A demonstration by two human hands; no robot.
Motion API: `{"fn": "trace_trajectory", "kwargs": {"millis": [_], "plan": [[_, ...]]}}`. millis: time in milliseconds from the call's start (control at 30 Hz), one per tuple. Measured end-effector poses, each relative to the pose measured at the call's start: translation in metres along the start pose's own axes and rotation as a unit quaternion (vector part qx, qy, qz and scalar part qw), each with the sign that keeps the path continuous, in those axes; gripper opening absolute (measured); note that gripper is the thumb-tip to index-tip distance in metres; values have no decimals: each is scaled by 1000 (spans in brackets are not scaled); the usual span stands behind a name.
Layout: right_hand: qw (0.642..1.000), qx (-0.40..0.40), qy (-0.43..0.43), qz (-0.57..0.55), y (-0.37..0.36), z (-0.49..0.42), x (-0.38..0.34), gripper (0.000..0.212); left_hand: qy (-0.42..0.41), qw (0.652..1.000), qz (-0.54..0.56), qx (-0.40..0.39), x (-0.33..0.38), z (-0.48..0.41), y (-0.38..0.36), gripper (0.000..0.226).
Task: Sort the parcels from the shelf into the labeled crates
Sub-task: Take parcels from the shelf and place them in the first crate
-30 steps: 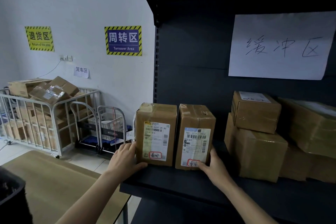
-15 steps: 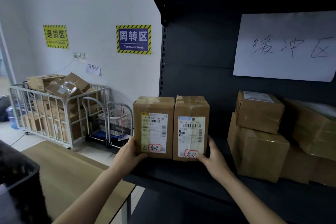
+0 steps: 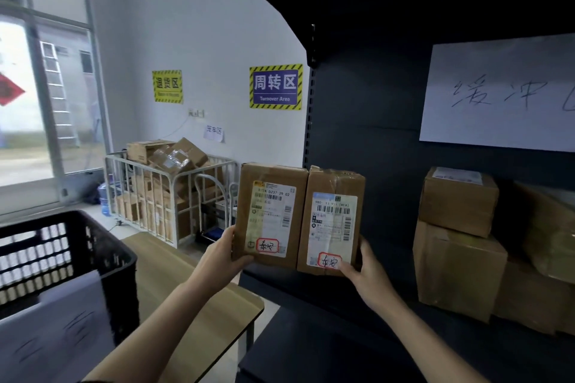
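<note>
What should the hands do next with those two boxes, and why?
Probably swing them left toward the black crate. The left hand and right hand hold the left parcel and right parcel side by side, and both bear the same red-circled handwriting.

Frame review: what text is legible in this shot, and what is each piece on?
"周转区 / Turnover Area": blue wall sign.
"退货区": yellow wall sign; English line below blurred.
"笼车区": small wall note.
"缓冲", third character cut off: white sheet on the shelf back.
"0237-29 02", red-circled "泰安": left parcel.
Red-circled "泰安": right parcel; numbers too blurred.
Handwriting on the paper on the black crate: blurred.
</note>
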State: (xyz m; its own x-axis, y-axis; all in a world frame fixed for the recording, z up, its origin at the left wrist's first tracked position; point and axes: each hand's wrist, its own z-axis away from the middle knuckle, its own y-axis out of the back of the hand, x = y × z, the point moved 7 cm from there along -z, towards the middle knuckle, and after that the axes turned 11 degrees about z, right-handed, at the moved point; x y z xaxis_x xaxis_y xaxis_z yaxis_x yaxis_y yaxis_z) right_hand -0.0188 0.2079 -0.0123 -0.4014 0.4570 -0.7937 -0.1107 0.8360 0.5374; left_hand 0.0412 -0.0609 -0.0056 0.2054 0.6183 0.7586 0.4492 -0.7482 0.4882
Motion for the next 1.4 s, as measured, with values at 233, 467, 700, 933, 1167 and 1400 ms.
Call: {"fn": "trace_trajectory", "kwargs": {"millis": [233,467,700,933,1167,1400], "plan": [[998,-46,32,-22,-22,9,-14,57,12,998,-30,50,2,45,30,57],[988,-105,85,-78,-68,13,-50,53,63,990,-81,98,-6,84,86,49],[971,-169,133,-108,-127,15,-90,55,101,980,-95,144,-12,128,143,52],[960,-203,164,-99,-188,26,-132,60,144,966,-106,187,-25,175,204,51],[941,-249,197,-116,-249,49,-186,55,180,951,-112,223,-48,222,271,50],[932,-276,208,-107,-314,77,-244,54,199,941,-119,246,-72,266,345,48]]}}
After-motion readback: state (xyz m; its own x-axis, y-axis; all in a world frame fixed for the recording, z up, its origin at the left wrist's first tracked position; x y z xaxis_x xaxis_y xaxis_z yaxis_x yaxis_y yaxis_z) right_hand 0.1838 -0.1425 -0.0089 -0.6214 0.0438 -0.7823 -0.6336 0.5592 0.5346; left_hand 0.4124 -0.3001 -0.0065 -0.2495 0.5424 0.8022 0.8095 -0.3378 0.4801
